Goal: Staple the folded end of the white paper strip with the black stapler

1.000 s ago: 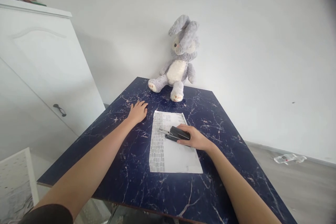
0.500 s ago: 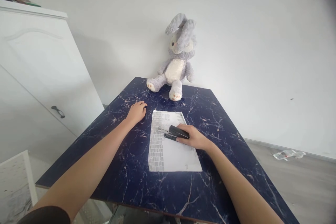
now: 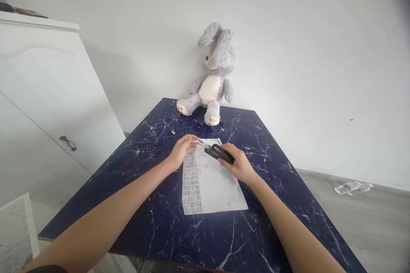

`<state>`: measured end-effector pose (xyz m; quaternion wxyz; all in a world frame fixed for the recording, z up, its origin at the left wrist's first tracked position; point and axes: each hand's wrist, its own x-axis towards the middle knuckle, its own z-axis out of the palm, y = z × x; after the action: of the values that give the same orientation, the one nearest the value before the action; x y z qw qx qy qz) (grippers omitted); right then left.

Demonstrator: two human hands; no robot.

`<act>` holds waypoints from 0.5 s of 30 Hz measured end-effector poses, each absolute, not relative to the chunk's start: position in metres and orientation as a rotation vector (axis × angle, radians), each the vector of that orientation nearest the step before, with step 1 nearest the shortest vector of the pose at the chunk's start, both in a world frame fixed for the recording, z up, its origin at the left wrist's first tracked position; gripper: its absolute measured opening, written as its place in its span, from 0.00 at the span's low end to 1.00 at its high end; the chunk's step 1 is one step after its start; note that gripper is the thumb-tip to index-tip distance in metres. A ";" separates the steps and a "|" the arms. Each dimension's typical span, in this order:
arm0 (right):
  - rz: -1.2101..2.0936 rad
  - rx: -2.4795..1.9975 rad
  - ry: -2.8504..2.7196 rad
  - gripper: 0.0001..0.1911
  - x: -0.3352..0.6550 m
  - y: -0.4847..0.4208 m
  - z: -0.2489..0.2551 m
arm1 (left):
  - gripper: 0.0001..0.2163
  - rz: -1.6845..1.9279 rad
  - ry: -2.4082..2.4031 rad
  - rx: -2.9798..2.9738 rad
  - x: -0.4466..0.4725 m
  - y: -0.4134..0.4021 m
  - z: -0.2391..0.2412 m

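Observation:
A sheet of printed paper (image 3: pixel 209 183) lies in the middle of the dark blue marble-patterned table (image 3: pixel 153 213). My right hand (image 3: pixel 238 165) grips a black stapler (image 3: pixel 218 153), lifted over the paper's far end with its metal nose pointing left. My left hand (image 3: pixel 182 150) is at the paper's far left corner, its fingers curled and pinched at the stapler's metal tip. I cannot make out whether the fingers hold the paper's corner or only touch the stapler.
A grey and white plush rabbit (image 3: pixel 212 77) sits at the table's far edge against the white wall. A white cabinet (image 3: pixel 48 94) stands to the left. A crumpled plastic bottle (image 3: pixel 352 187) lies on the floor at the right.
My left hand moved right from the bare tabletop to the stapler's tip. My right hand lifted the stapler and carried it toward the paper's far end.

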<state>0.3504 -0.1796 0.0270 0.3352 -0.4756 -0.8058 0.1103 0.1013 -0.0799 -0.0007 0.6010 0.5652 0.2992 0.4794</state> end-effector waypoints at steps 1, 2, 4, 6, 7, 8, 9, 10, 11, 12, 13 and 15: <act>0.136 -1.237 -2.123 0.15 0.349 -0.180 0.027 | 0.17 1.009 0.604 1.142 0.108 -0.086 -0.002; -0.023 -1.236 -2.162 0.19 0.348 -0.181 0.026 | 0.18 0.926 0.536 1.018 0.112 -0.090 -0.003; -0.335 -1.235 -2.258 0.25 0.344 -0.182 0.026 | 0.16 0.808 0.465 0.884 0.116 -0.095 -0.003; -0.592 -1.214 -2.343 0.26 0.340 -0.182 0.026 | 0.12 0.789 0.470 0.859 0.115 -0.096 -0.001; -0.694 -1.197 -2.372 0.26 0.339 -0.182 0.026 | 0.10 0.790 0.483 0.867 0.113 -0.095 0.000; -0.778 -1.180 -2.390 0.24 0.337 -0.183 0.027 | 0.09 0.790 0.494 0.880 0.112 -0.094 0.000; -0.843 -1.167 -2.401 0.23 0.335 -0.183 0.028 | 0.09 0.786 0.499 0.895 0.110 -0.093 0.000; -0.892 -1.160 -2.410 0.22 0.334 -0.184 0.029 | 0.09 0.779 0.502 0.907 0.109 -0.092 0.000; -0.929 -1.156 -2.419 0.21 0.332 -0.186 0.030 | 0.09 0.769 0.505 0.913 0.108 -0.091 -0.001; -0.956 -1.150 -2.427 0.21 0.331 -0.187 0.032 | 0.09 0.763 0.507 0.915 0.107 -0.090 -0.002; -0.976 -1.148 -2.434 0.20 0.330 -0.189 0.033 | 0.08 0.755 0.508 0.919 0.108 -0.090 -0.003; -0.986 -1.149 -2.442 0.20 0.328 -0.191 0.034 | 0.08 0.746 0.518 0.934 0.109 -0.089 -0.005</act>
<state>0.3277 -0.1907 0.0343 0.1336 -0.3962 -0.8423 -0.3401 0.1089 -0.0886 -0.0047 0.7954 0.4345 0.2411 0.3471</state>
